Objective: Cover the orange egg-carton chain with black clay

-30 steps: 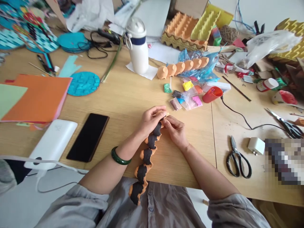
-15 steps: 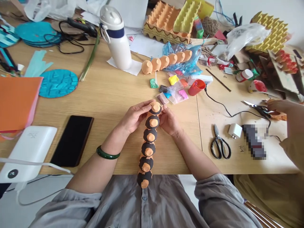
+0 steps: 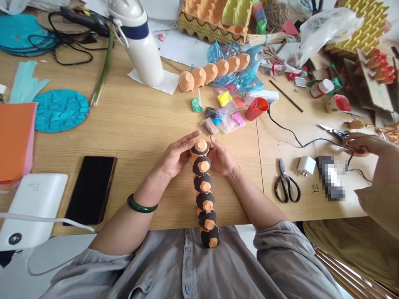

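Observation:
A strip of egg-carton cups [image 3: 205, 187], orange with black-painted rings around the tips, runs from between my hands back over the table's front edge toward my shirt. My left hand [image 3: 177, 154] grips its far end from the left, thumb and fingers on the end cup. On the other side, my right hand [image 3: 222, 157] holds the same end cup with bent fingers. Just beyond my hands lie small packets of coloured clay-like material [image 3: 222, 114]. A second, plain orange egg-carton strip [image 3: 210, 73] rests farther back, partly on a blue plastic bag [image 3: 254, 74].
A white bottle [image 3: 137, 45] stands at the back left. A phone [image 3: 91, 189] and a power bank [image 3: 35, 207] lie at left. Black-handled scissors [image 3: 286, 182], a white plug [image 3: 306, 165] and a red cup [image 3: 256, 109] are at right. Another person's hand [image 3: 363, 143] touches other scissors.
The near end of the painted strip has swung to the right, while both hands keep hold of its far end. The view has shifted slightly. The other person's hand has moved a little left.

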`<state>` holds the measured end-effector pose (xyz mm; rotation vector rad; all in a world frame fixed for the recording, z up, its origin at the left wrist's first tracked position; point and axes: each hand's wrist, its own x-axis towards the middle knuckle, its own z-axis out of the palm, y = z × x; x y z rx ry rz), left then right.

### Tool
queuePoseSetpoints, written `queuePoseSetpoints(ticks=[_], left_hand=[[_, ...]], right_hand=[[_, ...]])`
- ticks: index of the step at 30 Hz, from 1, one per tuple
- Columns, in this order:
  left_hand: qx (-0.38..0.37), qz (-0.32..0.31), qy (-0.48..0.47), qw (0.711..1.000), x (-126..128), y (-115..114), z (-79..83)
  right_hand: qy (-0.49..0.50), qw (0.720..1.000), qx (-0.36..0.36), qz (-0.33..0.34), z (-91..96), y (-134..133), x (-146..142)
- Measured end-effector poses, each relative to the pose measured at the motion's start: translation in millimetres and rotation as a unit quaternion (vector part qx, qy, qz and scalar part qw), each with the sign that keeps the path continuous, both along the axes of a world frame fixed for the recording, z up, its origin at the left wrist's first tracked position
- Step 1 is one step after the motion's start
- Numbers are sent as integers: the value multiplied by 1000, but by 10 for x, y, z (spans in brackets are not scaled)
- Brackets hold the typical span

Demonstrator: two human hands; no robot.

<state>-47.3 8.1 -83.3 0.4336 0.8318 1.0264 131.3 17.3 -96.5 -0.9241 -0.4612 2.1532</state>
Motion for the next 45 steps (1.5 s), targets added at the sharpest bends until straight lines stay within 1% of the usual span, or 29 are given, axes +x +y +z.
queuePoseSetpoints(ticks=[3,5,7,9,11,13,15,17,19,25,31,36,38,39,40,41,42,43,44,45], left_hand=[[-26,31,-11,999,4,24,-45],[-26,52,-3,998,12,26,-63],[3,67,25,997,19,18,-58],[51,69,72,994,11,6,-33],[96,47,125,986,-22,5,-4],[132,7,163,978,-79,23,14],[157,-28,187,969,-144,56,15],[169,-45,209,962,-195,92,7],[171,-45,229,957,-219,115,0],[172,1,261,950,-184,102,-14],[158,-20,260,952,-211,83,-76],[143,-30,285,947,-246,104,-71],[157,-32,318,935,-262,114,-78],[173,-31,352,919,-273,120,-90],[195,-28,398,896,-284,126,-108],[221,-21,451,865,-296,132,-131],[244,-13,496,833,-309,140,-158],[262,-8,527,808,-321,148,-187],[271,-4,545,793,-331,157,-215],[274,-2,555,785,-340,167,-241]], right_hand=[[30,998,52,11,-35,2,3],[31,996,86,16,-49,7,6],[23,995,98,7,-55,14,4],[14,995,97,-18,-55,24,-3],[2,995,92,-43,-50,32,-10],[-11,994,91,-58,-45,38,-16],[-18,993,96,-61,-42,37,-20],[-19,993,100,-54,-41,32,-20],[-22,994,102,-44,-39,23,-16],[-16,994,106,-32,-61,16,14],[-46,993,108,-27,-92,16,23],[-135,979,130,-83,-87,14,-45],[-187,966,161,-83,-104,1,-79],[-234,950,191,-81,-114,-9,-90],[-291,925,231,-82,-121,-20,-91],[-345,895,269,-85,-124,-27,-82],[-383,871,295,-92,-122,-23,-59],[-411,851,312,-100,-113,-4,-22],[-429,838,319,-110,-98,36,28],[-446,827,321,-120,-79,98,89]])
